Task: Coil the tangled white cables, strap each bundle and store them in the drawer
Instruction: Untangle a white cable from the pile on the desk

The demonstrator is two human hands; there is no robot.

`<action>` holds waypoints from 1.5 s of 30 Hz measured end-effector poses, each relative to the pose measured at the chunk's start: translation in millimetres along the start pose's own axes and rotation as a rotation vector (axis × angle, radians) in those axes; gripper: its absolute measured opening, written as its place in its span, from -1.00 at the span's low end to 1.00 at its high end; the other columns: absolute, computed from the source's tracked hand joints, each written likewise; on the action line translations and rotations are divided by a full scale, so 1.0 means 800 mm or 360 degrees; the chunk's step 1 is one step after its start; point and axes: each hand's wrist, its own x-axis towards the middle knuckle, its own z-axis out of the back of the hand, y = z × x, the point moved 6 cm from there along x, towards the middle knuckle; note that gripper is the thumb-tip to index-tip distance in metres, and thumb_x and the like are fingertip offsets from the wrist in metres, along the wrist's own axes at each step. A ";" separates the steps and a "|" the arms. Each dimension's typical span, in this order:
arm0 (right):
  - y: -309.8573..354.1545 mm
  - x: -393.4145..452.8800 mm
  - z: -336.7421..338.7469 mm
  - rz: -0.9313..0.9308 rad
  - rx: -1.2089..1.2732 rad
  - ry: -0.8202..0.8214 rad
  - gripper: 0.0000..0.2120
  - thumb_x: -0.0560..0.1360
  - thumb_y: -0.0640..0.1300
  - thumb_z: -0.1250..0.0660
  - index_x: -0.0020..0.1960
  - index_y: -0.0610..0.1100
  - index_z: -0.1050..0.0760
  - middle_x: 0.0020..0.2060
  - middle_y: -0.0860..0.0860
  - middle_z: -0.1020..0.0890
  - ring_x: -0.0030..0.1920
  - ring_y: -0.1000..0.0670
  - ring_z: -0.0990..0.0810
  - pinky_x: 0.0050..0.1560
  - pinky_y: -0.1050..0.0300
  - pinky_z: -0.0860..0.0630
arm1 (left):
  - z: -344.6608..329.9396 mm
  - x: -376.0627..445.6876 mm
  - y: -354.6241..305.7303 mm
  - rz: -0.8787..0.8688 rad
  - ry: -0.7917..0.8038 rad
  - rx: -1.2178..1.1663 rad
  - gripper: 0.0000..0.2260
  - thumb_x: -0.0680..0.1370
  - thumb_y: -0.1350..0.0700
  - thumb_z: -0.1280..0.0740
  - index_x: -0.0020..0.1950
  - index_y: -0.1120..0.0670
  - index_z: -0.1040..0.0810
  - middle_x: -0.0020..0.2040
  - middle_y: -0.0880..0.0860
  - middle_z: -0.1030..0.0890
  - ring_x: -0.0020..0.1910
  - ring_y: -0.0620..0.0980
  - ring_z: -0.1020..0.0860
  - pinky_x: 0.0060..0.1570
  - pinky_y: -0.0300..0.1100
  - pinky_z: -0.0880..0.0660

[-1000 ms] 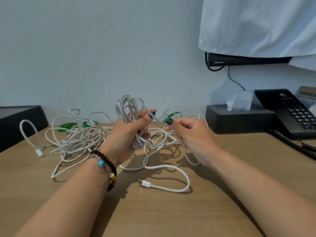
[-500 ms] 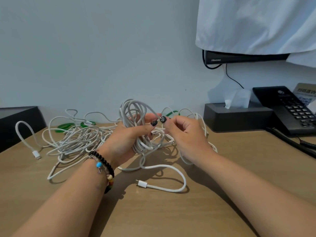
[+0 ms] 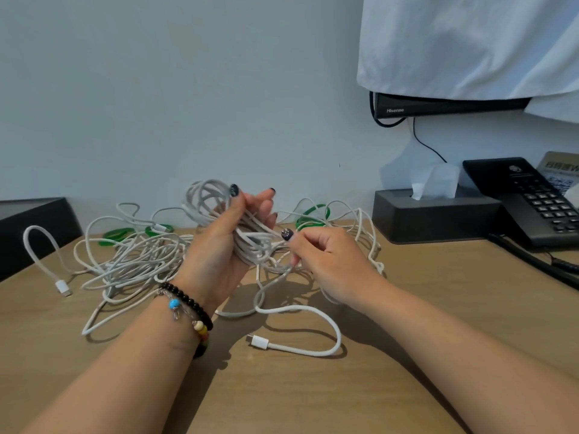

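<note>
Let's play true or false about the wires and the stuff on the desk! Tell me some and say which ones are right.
1. The left hand holds a coiled bundle of white cable. True.
2. The right hand rests flat on the desk. False: it pinches a cable strand.
3. A tissue box stands beside the black telephone. True.
4. The green straps are red. False: green.
5. A loose plug end lies on the desk. True.
</note>
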 end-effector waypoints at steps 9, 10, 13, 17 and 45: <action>-0.010 0.004 0.009 -0.0045 -0.0290 0.0083 -0.73 0.64 -0.03 -0.20 -0.13 -0.01 -0.62 -0.32 -0.10 -0.57 -0.36 0.04 -0.42 -0.31 0.15 -0.35 | 0.020 0.003 -0.021 -0.0199 -0.0314 -0.0347 -0.83 0.63 0.04 -0.23 -0.10 0.08 -0.46 -0.39 -0.07 -0.57 -0.47 -0.22 -0.53 -0.26 -0.26 -0.60; -0.011 0.003 0.008 -0.0061 -0.0375 0.0138 -0.73 0.64 -0.02 -0.19 -0.11 -0.02 -0.62 -0.31 -0.07 -0.58 -0.34 0.02 -0.44 -0.29 0.13 -0.36 | 0.028 0.005 -0.028 -0.0235 -0.0365 -0.0379 -0.84 0.64 0.04 -0.23 -0.09 0.08 -0.45 -0.43 -0.10 -0.50 -0.52 -0.23 -0.46 -0.33 -0.31 -0.55; -0.002 -0.008 -0.009 -0.0019 -0.0666 0.0430 -0.73 0.64 0.00 -0.18 -0.07 -0.03 -0.63 -0.31 0.08 -0.57 -0.32 0.10 -0.46 -0.26 0.13 -0.41 | 0.044 0.007 -0.044 -0.0325 -0.0464 -0.0271 -0.87 0.65 0.04 -0.23 -0.04 0.07 -0.43 -0.49 -0.12 -0.36 -0.57 -0.22 -0.30 -0.49 -0.38 -0.37; 0.018 -0.024 -0.035 0.0204 -0.0896 0.0664 -0.75 0.61 0.05 -0.22 -0.05 0.00 -0.64 -0.29 0.16 -0.60 -0.26 0.14 -0.51 -0.16 0.08 -0.50 | 0.046 0.000 -0.045 -0.0393 -0.0524 0.0193 -0.88 0.60 0.06 -0.32 -0.09 0.07 -0.53 -0.50 -0.09 -0.33 -0.56 -0.17 -0.29 -0.50 -0.31 -0.34; -0.001 0.002 0.042 -0.0293 0.0339 -0.0082 -0.82 0.59 -0.11 -0.31 -0.10 -0.09 -0.67 -0.33 -0.11 -0.47 -0.45 0.04 -0.27 -0.50 0.38 -0.25 | 0.015 -0.002 -0.015 -0.0494 -0.0009 0.2114 -0.70 0.56 0.01 -0.35 -0.36 0.06 -0.46 -0.56 -0.04 -0.48 -0.57 -0.17 -0.41 -0.54 -0.29 -0.35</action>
